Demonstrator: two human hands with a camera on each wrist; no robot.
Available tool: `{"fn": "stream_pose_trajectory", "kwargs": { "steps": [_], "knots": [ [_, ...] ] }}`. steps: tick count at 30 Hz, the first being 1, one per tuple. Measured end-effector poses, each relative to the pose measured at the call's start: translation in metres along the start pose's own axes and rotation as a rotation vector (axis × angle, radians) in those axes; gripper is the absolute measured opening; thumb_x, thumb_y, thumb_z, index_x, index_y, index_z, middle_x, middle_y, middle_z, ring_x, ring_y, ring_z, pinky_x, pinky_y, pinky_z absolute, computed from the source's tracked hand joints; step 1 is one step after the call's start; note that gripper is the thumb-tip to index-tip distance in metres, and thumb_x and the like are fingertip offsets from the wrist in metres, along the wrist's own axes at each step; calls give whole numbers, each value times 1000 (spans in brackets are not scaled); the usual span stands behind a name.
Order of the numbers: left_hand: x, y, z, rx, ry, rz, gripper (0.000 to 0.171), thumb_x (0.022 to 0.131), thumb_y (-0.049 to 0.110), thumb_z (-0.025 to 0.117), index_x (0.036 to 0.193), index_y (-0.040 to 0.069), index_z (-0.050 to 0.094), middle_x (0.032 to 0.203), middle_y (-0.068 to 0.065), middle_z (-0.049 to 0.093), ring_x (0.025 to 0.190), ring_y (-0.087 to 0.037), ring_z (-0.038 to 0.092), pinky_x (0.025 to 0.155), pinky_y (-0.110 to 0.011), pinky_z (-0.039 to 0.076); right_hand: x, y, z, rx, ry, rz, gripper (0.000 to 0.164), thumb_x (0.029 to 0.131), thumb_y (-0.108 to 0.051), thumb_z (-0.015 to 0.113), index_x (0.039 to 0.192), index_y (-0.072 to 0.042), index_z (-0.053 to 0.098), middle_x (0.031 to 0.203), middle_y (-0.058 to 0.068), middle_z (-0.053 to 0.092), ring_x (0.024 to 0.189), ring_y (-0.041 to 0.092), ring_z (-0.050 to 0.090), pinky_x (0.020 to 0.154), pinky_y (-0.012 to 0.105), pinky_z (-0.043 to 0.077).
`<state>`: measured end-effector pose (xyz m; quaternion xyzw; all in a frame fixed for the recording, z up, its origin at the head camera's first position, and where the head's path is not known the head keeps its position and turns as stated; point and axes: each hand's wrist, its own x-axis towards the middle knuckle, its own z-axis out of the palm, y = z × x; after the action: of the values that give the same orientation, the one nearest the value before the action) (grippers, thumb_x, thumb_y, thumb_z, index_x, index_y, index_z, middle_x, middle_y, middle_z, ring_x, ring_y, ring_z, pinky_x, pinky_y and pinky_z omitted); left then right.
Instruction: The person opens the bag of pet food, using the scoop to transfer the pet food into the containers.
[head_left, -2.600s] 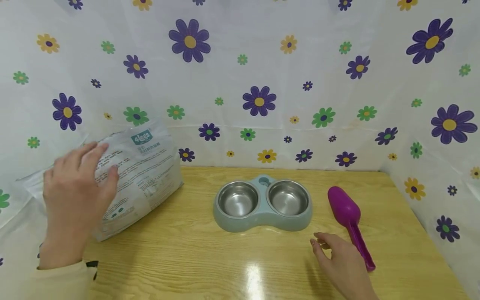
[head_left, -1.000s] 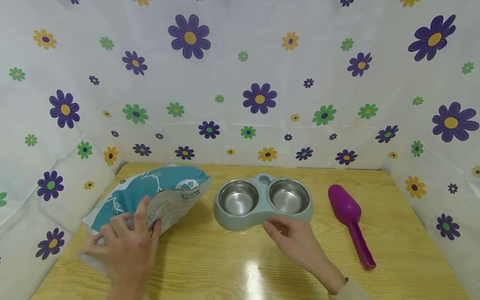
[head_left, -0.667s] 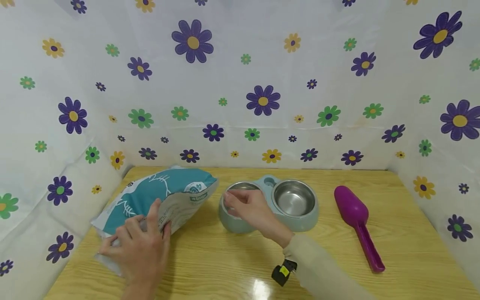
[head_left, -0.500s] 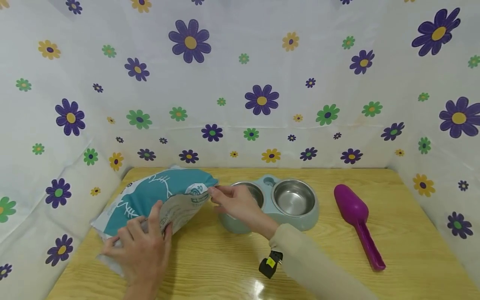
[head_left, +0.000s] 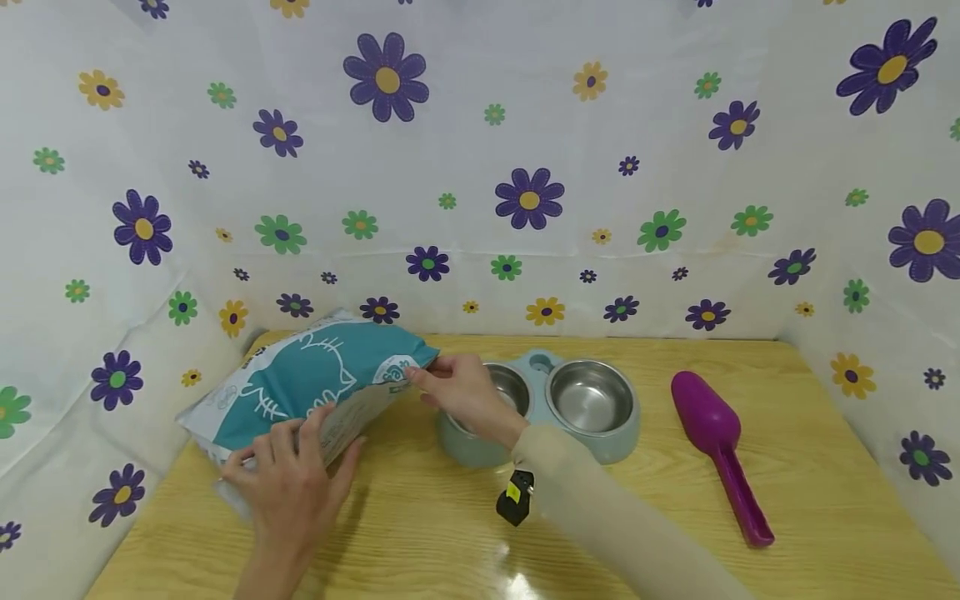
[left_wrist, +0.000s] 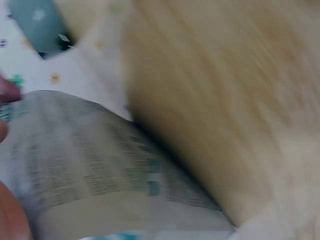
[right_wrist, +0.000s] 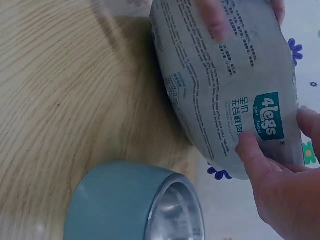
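A teal and white pet food bag [head_left: 300, 375] lies slanted on the left of the table, its printed back turned toward me. My left hand [head_left: 292, 475] grips its near edge, fingers over the teal face and thumb on the back. At the bag's right end, my right hand [head_left: 468, 396] pinches the edge beside the logo. The right wrist view has thumb and fingers on either side of that edge [right_wrist: 280, 150]. In the blurred left wrist view, the bag's printed back [left_wrist: 95, 160] fills the lower left.
A pale blue double pet bowl [head_left: 537, 400] with two steel dishes stands mid-table, its left dish partly behind my right hand. Further right lies a purple scoop [head_left: 708, 421]. White flowered cloth [head_left: 600, 125] encloses the wooden table [head_left: 420, 533] at the back and sides.
My left hand has come down with the bag, now teal side up. My right hand has crossed from near the scoop, over the bowls, to the bag's right end. The bag's teal face has just tilted toward me.
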<state>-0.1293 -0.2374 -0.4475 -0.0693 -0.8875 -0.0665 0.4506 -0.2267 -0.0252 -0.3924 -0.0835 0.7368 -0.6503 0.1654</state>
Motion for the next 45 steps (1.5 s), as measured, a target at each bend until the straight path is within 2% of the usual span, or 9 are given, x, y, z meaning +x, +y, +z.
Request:
{"fn": "stream_pose_trajectory", "kwargs": {
  "steps": [4, 8, 14, 18, 23, 30, 34, 39, 45],
  "knots": [
    [5, 15, -19, -92, -107, -85, 43, 103, 42, 57, 114, 2, 68, 90, -22, 61, 81, -45, 57, 79, -69, 27, -3, 8, -4, -96, -16, -12, 33, 93, -30, 78, 117, -8, 76, 115, 5, 78, 109, 20, 74, 95, 38, 59],
    [15, 26, -46, -157, -347, -192, 13, 100, 16, 64, 110, 9, 71, 90, -14, 64, 85, -40, 63, 78, -69, 29, -9, 14, -5, -165, -36, -15, 40, 87, -32, 83, 119, -9, 75, 115, 4, 78, 111, 17, 73, 97, 35, 58],
    [30, 30, -64, -149, -771, -219, 19, 105, 26, 57, 117, 23, 72, 95, 0, 66, 91, -24, 66, 67, -54, 44, -16, 21, -4, -281, 20, -24, 40, 86, -34, 84, 116, -10, 74, 110, 5, 79, 105, 19, 74, 91, 35, 58],
    [33, 29, -67, -140, -899, -185, 19, 102, 29, 64, 118, 25, 73, 99, 3, 68, 93, -21, 67, 70, -56, 39, -20, 25, -3, -302, 8, 10, 50, 86, -36, 83, 126, -10, 67, 113, 8, 77, 108, 22, 72, 95, 40, 57],
    [41, 21, -60, -214, -959, -70, 19, 96, 27, 71, 113, 19, 75, 97, 4, 71, 88, -16, 67, 75, -47, 46, -28, 30, 3, -217, -40, 15, 70, 83, -32, 87, 140, -12, 52, 124, 7, 70, 106, 20, 70, 92, 38, 56],
    [43, 5, -49, -413, -1009, -45, 13, 97, 21, 71, 106, 14, 76, 88, 10, 67, 73, 0, 54, 64, -24, 48, -31, 38, 16, -125, -47, -75, 77, 77, -19, 92, 139, -16, 46, 130, 4, 61, 100, 18, 68, 83, 25, 54],
    [44, 9, -43, -359, -949, 66, 4, 96, 15, 70, 95, 15, 74, 79, 12, 63, 69, 0, 51, 62, -23, 47, -35, 40, 21, -119, 5, -41, 85, 76, -15, 92, 141, -9, 38, 124, 9, 61, 95, 18, 69, 78, 25, 54],
    [41, 17, -38, -288, -820, 185, 20, 90, 7, 70, 77, 18, 60, 66, 11, 48, 60, -1, 40, 56, -21, 37, -41, 42, 30, -108, 39, 17, 90, 77, -21, 92, 143, -4, 33, 108, 7, 67, 86, 11, 69, 72, 24, 54],
    [35, 18, -35, -285, -787, 199, 22, 92, 9, 73, 76, 19, 61, 67, 12, 51, 60, 1, 42, 56, -21, 41, -46, 45, 34, -23, 15, 54, 92, 78, -22, 91, 145, -6, 31, 100, 3, 75, 92, 11, 72, 81, 27, 55]
  ]
}}
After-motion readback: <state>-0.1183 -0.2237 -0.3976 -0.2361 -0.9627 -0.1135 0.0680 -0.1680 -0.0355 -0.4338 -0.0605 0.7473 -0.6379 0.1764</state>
